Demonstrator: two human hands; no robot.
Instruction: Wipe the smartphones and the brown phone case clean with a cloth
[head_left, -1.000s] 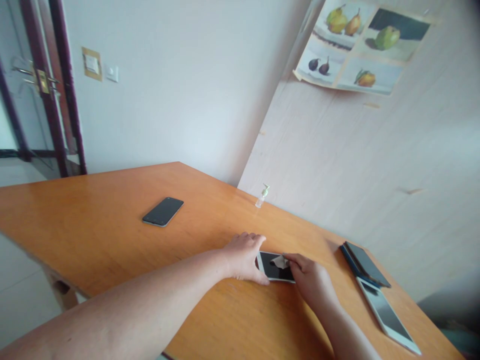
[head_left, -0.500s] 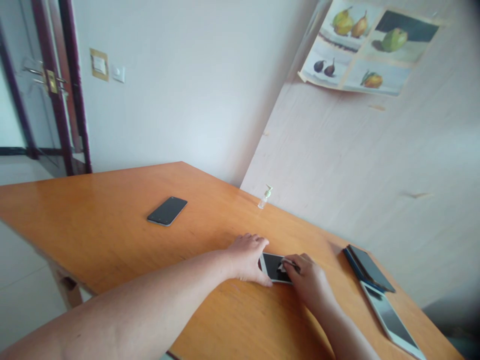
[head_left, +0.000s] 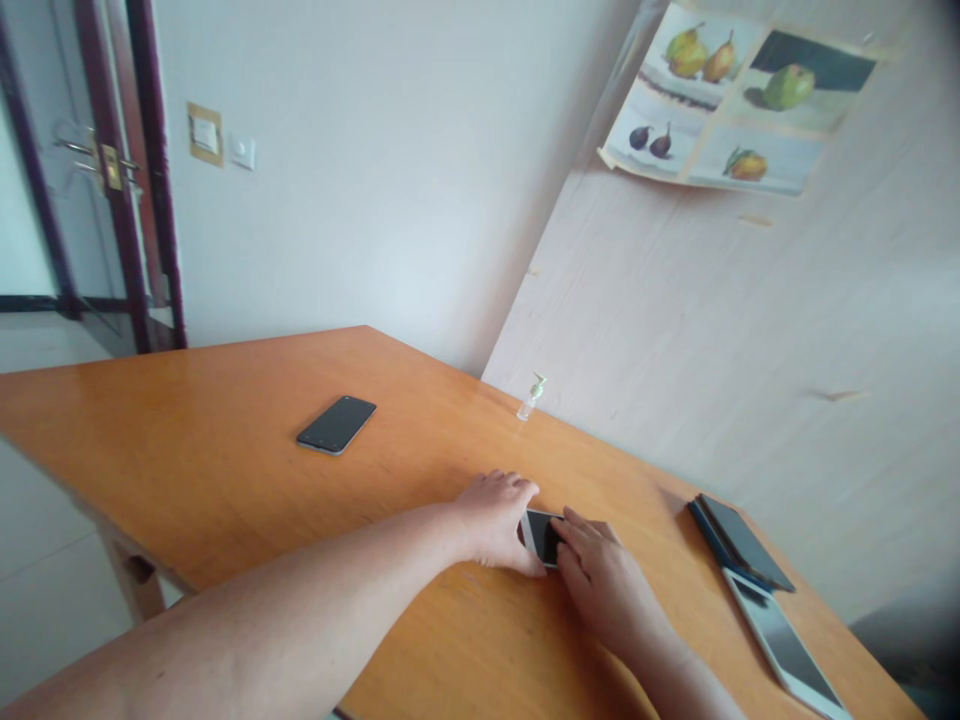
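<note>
A white-framed phone (head_left: 544, 536) with a dark screen lies flat on the wooden table. My left hand (head_left: 499, 520) grips its left end, thumb on the near edge and fingers along the far edge. Across the right part of the screen rests my right hand (head_left: 600, 570), fingers pressed together and pointing left. Its palm and fingers cover that end of the phone. The small whitish cloth seen in these fingers a moment earlier is hidden beneath them now.
A dark phone (head_left: 337, 425) lies farther left on the table (head_left: 225, 400). By the wall stands a clear pump bottle (head_left: 528, 398). At the right are a dark tablet-like device (head_left: 742, 540) on a blue-edged item and a white-framed tablet (head_left: 787, 645).
My right hand has shifted slightly left and flattened over the phone, from a pinch on the whitish cloth, which is now out of sight. My left hand keeps its grip.
</note>
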